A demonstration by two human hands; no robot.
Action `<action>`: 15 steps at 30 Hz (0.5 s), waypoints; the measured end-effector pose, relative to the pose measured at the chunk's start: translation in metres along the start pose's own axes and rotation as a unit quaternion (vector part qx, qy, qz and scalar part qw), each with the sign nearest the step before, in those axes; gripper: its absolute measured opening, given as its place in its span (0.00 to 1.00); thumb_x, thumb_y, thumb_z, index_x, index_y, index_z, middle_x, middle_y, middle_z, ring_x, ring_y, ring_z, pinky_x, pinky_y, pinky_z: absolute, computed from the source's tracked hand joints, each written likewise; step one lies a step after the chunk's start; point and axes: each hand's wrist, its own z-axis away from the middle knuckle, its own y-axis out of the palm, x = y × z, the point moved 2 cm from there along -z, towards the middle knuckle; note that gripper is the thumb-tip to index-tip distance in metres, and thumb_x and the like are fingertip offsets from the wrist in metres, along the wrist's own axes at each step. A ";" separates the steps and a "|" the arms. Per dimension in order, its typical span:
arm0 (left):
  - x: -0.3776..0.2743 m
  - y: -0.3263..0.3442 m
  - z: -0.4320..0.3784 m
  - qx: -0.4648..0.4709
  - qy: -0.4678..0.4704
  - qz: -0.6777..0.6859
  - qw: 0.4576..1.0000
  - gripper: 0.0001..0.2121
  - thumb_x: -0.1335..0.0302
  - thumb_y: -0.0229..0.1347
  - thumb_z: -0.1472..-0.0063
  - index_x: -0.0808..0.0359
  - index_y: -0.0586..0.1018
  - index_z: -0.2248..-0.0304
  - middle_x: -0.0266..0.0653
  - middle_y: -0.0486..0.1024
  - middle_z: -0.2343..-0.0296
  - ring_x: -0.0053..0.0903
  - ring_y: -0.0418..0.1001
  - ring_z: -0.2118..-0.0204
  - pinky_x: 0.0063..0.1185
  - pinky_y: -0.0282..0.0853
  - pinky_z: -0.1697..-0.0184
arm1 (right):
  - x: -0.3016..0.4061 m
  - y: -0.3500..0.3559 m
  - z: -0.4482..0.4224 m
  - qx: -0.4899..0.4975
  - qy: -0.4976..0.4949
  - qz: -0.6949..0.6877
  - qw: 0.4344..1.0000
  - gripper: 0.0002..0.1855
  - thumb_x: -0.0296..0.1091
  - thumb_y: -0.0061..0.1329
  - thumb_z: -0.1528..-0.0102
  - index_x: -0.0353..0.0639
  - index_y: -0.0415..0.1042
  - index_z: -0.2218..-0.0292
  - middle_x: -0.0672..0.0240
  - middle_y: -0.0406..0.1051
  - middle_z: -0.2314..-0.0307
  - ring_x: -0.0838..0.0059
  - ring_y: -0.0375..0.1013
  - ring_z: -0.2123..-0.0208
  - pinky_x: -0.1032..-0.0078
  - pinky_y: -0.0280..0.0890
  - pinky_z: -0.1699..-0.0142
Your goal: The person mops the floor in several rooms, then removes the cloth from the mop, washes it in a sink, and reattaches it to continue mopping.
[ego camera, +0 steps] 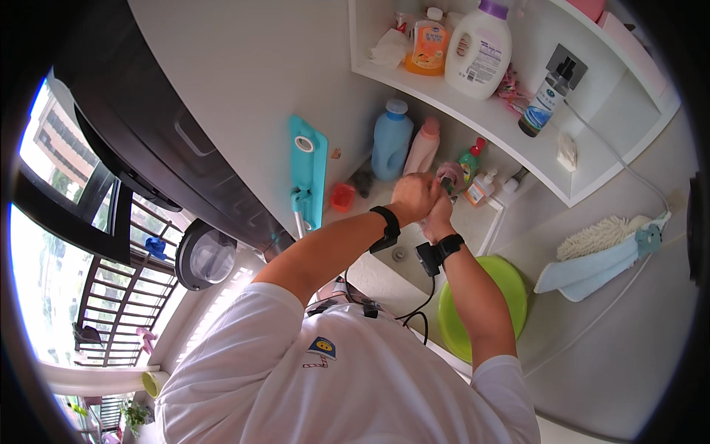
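Observation:
Close together over the pale sink [471, 222], my left hand [413, 195] and my right hand [439, 213] meet, with fingers curled. A bunched, pinkish, cloth-like thing [450, 172] with a dark part shows just beyond the fingertips; whether either hand grips it is hidden. Black straps with small dark boxes circle both wrists. Beyond the hands stand a pink bottle [424, 145], a green bottle with a red pump top [470, 158] and a clear pump bottle [481, 188]. A sink drain [398, 254] lies below the hands.
A lime-green basin [513, 277] sits under my right forearm. Left of the hands are a blue jug [391, 144], a red container [343, 197] and a turquoise flat mop head [308, 166]. A white shelf [460, 108] with bottles overhangs the back. Cloths [596, 266] hang at right.

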 end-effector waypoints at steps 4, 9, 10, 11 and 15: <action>-0.005 0.000 0.007 -0.042 -0.041 0.010 0.998 0.14 0.64 0.46 0.42 0.69 0.72 0.77 0.54 0.72 0.76 0.49 0.70 0.71 0.38 0.64 0.66 | 0.001 -0.025 -0.027 -0.005 -0.016 0.068 0.998 0.19 0.57 0.34 0.44 0.55 0.67 0.64 0.77 0.69 0.72 0.79 0.69 0.70 0.79 0.63 0.72; 0.038 -0.006 0.021 0.029 -0.120 -0.002 0.992 0.19 0.59 0.44 0.41 0.70 0.73 0.73 0.54 0.73 0.74 0.49 0.71 0.68 0.37 0.65 0.64 | 0.018 0.001 0.034 0.083 0.079 0.261 0.959 0.27 0.61 0.37 0.44 0.51 0.61 0.53 0.73 0.67 0.62 0.80 0.69 0.64 0.75 0.65 0.69; 0.045 -0.010 0.022 0.086 -0.161 0.037 0.983 0.21 0.57 0.43 0.41 0.70 0.74 0.72 0.53 0.74 0.73 0.48 0.71 0.66 0.36 0.65 0.62 | 0.016 0.005 0.046 0.211 0.076 0.221 0.949 0.28 0.63 0.35 0.44 0.56 0.59 0.50 0.75 0.67 0.60 0.80 0.69 0.63 0.75 0.65 0.68; 0.050 -0.019 0.025 0.076 -0.164 0.030 0.983 0.21 0.57 0.43 0.41 0.70 0.74 0.72 0.53 0.74 0.73 0.48 0.71 0.66 0.36 0.65 0.62 | 0.016 0.006 0.057 0.210 0.046 0.229 0.949 0.25 0.58 0.37 0.42 0.56 0.58 0.48 0.73 0.66 0.59 0.79 0.69 0.62 0.74 0.65 0.65; 0.052 -0.057 0.034 0.089 -0.195 0.018 0.977 0.22 0.55 0.48 0.44 0.70 0.71 0.64 0.55 0.71 0.69 0.50 0.68 0.63 0.36 0.64 0.59 | 0.020 -0.006 0.061 0.278 0.069 0.296 0.911 0.22 0.48 0.40 0.42 0.56 0.59 0.48 0.74 0.65 0.57 0.77 0.66 0.57 0.71 0.64 0.60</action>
